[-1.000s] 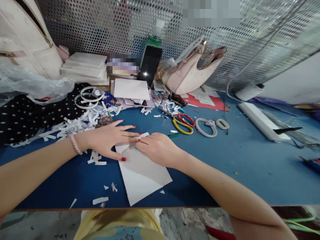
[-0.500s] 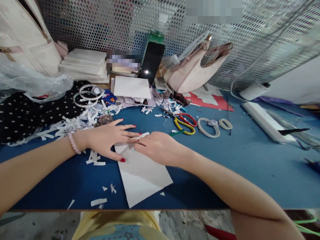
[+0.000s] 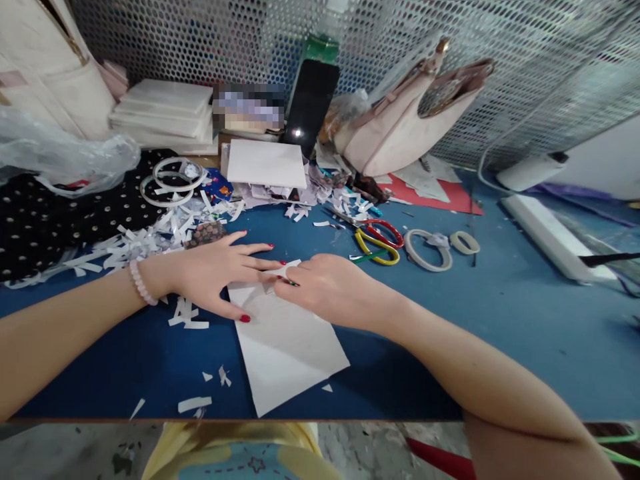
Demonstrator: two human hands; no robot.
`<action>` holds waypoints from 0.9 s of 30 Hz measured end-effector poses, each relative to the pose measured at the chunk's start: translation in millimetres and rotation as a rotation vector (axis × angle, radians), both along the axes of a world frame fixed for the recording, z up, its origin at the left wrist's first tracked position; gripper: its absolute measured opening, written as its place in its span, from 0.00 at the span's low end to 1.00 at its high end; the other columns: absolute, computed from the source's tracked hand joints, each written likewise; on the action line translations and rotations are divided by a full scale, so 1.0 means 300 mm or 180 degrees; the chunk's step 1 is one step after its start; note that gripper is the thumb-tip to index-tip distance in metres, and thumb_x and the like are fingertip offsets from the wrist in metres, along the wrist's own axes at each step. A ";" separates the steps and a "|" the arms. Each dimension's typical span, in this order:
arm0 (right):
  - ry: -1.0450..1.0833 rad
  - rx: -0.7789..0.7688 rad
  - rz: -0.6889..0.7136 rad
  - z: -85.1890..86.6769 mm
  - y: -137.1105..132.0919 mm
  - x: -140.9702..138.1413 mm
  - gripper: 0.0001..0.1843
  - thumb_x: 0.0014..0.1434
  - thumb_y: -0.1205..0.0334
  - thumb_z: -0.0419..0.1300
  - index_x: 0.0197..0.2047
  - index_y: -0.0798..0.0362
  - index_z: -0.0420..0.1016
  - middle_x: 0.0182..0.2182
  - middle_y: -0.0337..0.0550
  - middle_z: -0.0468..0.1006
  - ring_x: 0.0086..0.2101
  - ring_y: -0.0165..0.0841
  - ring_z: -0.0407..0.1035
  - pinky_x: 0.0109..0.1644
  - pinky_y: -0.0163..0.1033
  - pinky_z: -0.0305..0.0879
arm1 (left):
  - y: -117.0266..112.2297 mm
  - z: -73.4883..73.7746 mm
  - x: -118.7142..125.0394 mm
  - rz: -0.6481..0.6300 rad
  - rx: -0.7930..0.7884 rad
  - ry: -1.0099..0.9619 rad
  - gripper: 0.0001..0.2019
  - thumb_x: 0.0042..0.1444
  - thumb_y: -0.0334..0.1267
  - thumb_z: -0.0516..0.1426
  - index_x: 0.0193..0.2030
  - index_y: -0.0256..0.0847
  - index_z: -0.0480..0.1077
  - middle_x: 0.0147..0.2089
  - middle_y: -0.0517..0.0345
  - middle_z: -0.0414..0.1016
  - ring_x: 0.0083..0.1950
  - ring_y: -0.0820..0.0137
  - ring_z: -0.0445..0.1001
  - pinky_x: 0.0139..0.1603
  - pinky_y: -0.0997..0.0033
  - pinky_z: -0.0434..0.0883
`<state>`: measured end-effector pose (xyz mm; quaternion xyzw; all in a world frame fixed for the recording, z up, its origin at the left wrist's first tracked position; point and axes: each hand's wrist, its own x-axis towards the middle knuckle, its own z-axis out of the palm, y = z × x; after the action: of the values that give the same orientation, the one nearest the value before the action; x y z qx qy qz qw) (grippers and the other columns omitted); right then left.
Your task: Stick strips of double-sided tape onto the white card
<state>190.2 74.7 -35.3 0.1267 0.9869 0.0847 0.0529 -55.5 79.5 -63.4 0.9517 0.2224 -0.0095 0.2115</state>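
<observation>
A white sheet of paper or card (image 3: 295,353) lies slanted on the blue tabletop in front of me. My left hand (image 3: 210,273) is spread with fingers apart, its fingertips and thumb resting over the sheet's far left part. My right hand (image 3: 335,290) is curled closed at the far edge, its fingers touching or almost touching the left fingertips. A small white piece or folded flap (image 3: 280,272) shows between the hands. Something small and dark green glints at the right fingers; what they hold is too hidden to name.
Red and yellow-handled scissors (image 3: 377,240) lie beyond my right hand, with tape rolls (image 3: 428,251) beside them. Paper scraps (image 3: 145,240) pile up at the left. Behind are a stack of white cards (image 3: 163,110), a phone (image 3: 313,100), a handbag (image 3: 395,137) and a white power strip (image 3: 555,237).
The view has shifted slightly. My right hand stays curled, its knuckles turned a little, and the dark green glint now shows at its fingers. My left hand keeps its place on the sheet.
</observation>
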 end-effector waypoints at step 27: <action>0.0475 0.0003 0.0051 -0.051 -0.024 -0.016 0.13 0.63 0.76 0.50 0.35 0.54 0.72 0.26 0.41 0.75 0.25 0.30 0.65 0.29 0.39 0.44 | -0.004 0.014 0.008 -0.0018 -0.0022 0.0122 0.39 0.60 0.56 0.58 0.74 0.49 0.52 0.76 0.53 0.51 0.77 0.47 0.43 0.73 0.33 0.34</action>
<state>185.5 67.5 -50.7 0.1248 0.9890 0.0760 -0.0216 -53.2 78.2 -59.3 0.9512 0.2237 -0.0291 0.2104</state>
